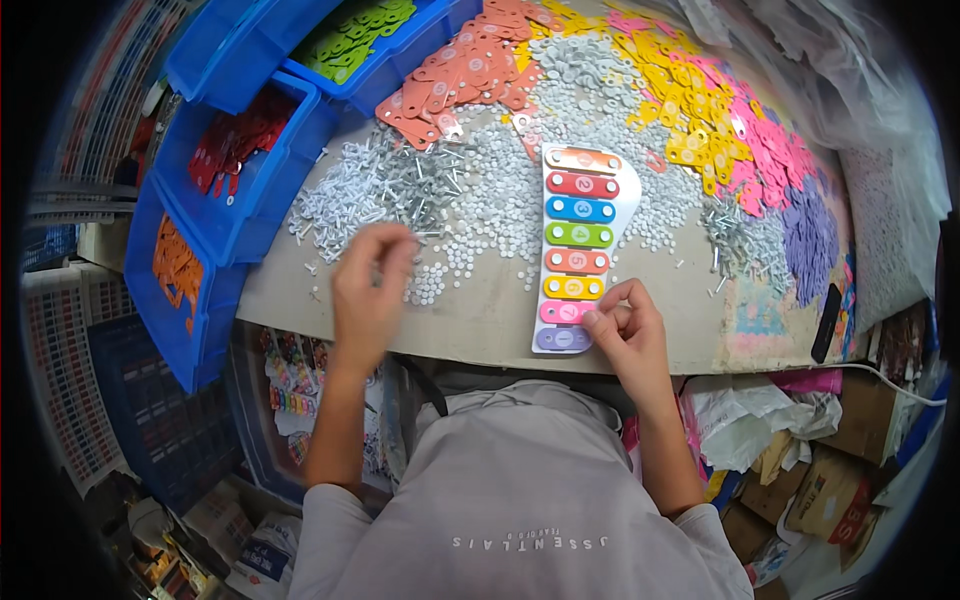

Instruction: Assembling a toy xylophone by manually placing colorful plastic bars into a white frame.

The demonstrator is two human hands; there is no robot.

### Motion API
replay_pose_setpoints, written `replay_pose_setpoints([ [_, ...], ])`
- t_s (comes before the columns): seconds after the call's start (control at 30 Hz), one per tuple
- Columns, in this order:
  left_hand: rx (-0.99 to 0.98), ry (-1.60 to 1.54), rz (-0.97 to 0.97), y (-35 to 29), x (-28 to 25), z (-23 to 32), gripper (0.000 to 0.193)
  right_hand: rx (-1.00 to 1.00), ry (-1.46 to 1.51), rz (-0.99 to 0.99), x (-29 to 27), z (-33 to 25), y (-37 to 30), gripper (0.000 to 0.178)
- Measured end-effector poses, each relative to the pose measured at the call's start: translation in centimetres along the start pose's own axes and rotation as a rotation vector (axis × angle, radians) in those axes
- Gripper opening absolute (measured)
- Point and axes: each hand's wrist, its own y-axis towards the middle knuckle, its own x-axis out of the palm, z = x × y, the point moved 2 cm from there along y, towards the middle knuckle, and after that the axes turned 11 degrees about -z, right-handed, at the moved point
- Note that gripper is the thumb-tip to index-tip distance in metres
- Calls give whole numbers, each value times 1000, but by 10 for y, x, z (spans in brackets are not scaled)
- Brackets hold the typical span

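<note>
A white toy xylophone board point(622, 196) lies on the table with several coloured bars across it, from orange at the far end to purple nearest me. My right hand point(625, 335) rests at its near end, fingertips pinched at the right ends of the pink bar point(562, 312) and purple bar point(560, 339); whether a small part sits between them is hidden. My left hand point(368, 285) hovers with curled fingers over the near edge of a heap of silver screws point(380, 185) and white washers point(480, 215); I cannot see if it grips any.
Blue bins point(235, 205) at the left hold red, orange and green bars. Piles of loose orange point(460, 70), yellow point(680, 100), pink point(775, 150) and purple point(810, 235) bars ring the far table. A black object point(826, 322) lies at the right edge. Boxes and bags sit below.
</note>
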Motion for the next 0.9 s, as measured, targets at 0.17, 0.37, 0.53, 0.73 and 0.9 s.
replay_pose_setpoints([
  [0.17, -192, -673, -375, -17, 59, 19, 13, 98, 3, 11, -3, -7, 4, 23],
  [0.37, -373, -854, -650, -17, 85, 19, 15, 208, 84, -54, -6, -8, 5, 20],
  [0.53, -306, -761, -603, -17, 94, 12, 22, 201, 84, -115, -6, -7, 8, 20],
  [0.73, -274, -427, -693, -9, 100, 12, 58, 237, 107, -145, -10, 0, 8, 20],
  [0.9, -240, -621, -812, -2, 108, 7, 50, 267, 52, -178, -9, -4, 11, 19],
])
